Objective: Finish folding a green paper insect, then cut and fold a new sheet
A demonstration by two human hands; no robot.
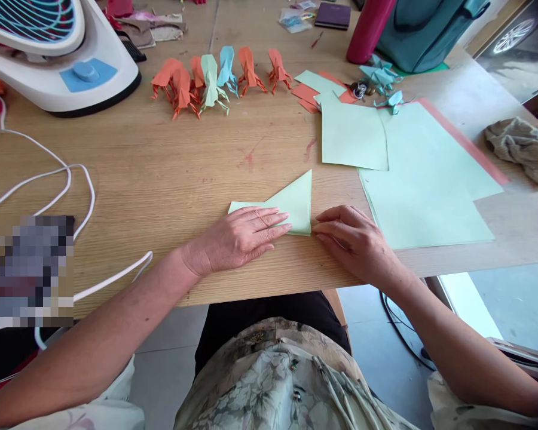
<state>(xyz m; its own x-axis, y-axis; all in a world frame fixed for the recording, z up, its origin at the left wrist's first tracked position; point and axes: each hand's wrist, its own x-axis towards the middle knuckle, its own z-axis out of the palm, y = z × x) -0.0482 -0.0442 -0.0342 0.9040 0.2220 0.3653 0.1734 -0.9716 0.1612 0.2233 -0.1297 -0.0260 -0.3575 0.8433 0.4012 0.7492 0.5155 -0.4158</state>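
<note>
A pale green sheet of paper (296,200), folded to a point at its upper right, lies on the wooden table in front of me. Across its left and lower part rests my left hand (246,236), palm down with the fingers stretched out flat. My right hand (354,239) is at the paper's lower right corner, thumb and fingertips brought together in a pinch. Whether a bit of the paper's edge is between those fingertips is too small to tell. The paper under my left hand is hidden.
Folded paper animals (208,83) in orange, green and blue stand at the back. Large green sheets (425,197) and a smaller green sheet (354,134) lie to the right. A white fan (94,65), a white cable (89,185), a red bottle (367,30) and a teal bag (424,36) are around.
</note>
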